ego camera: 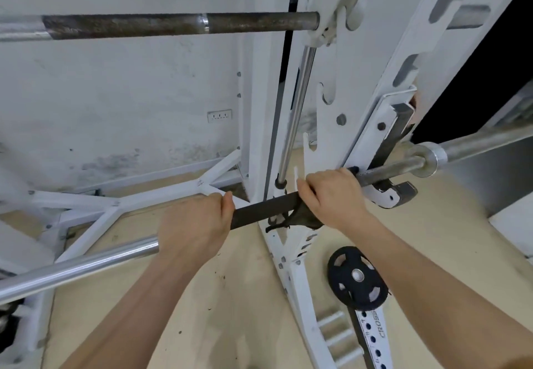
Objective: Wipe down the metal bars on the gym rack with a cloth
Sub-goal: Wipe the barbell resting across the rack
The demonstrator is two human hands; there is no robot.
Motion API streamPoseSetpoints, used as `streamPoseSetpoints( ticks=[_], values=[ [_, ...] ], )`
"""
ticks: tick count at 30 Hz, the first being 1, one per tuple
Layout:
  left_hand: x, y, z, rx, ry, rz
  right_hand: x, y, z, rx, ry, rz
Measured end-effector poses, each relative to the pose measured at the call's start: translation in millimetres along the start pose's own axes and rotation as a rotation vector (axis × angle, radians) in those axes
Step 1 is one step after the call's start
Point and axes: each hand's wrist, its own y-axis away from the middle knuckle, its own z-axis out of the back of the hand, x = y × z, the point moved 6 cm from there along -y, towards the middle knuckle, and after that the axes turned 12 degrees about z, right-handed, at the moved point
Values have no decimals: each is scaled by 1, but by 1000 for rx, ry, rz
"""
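Draping below the right hand (331,195), the dark cloth (291,220) looks limp and light. It is bunched against the barbell (262,210), and that hand's fingers curl over both. The bar looks stiff and heavy, and seems to rest in a hook of the white rack (372,59). Its dark knurled stretch will likely drag on the fabric, while the chrome part to the left should wipe smoothly. The left hand (196,224) wraps round the bar bare, at the knurling's edge. A rusty upper bar (144,26) sits higher on the rack, well apart. A black weight plate (357,277) sits low to the right.
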Motion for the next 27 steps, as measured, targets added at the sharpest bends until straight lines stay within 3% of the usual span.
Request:
streamPoseSetpoints(
  ticks=[5, 10, 12, 15, 18, 20, 23, 27],
  values=[
    [2, -17, -6, 160, 136, 116, 26, -6, -5, 69, 99, -105],
    [3, -21, -24, 702, 464, 246, 128, -18, -9, -90, -62, -27],
    [5, -22, -27, 777, 486, 304, 126, -20, -8, -107, -57, 79],
    [5, -18, -19, 642, 356, 215, 75, -10, -4, -1, -34, 164],
    [1, -13, -7, 345, 122, 36, 25, -1, -1, 28, 73, 47],
    [0, -12, -4, 235, 81, 28, 30, -2, -5, 70, 85, -57],
    [0, -10, 0, 217, 212, 83, 97, -4, -7, 7, -60, -115],
    [20, -15, 18, 217, 712, 276, 168, 0, -1, -186, -325, -46]
  ],
)
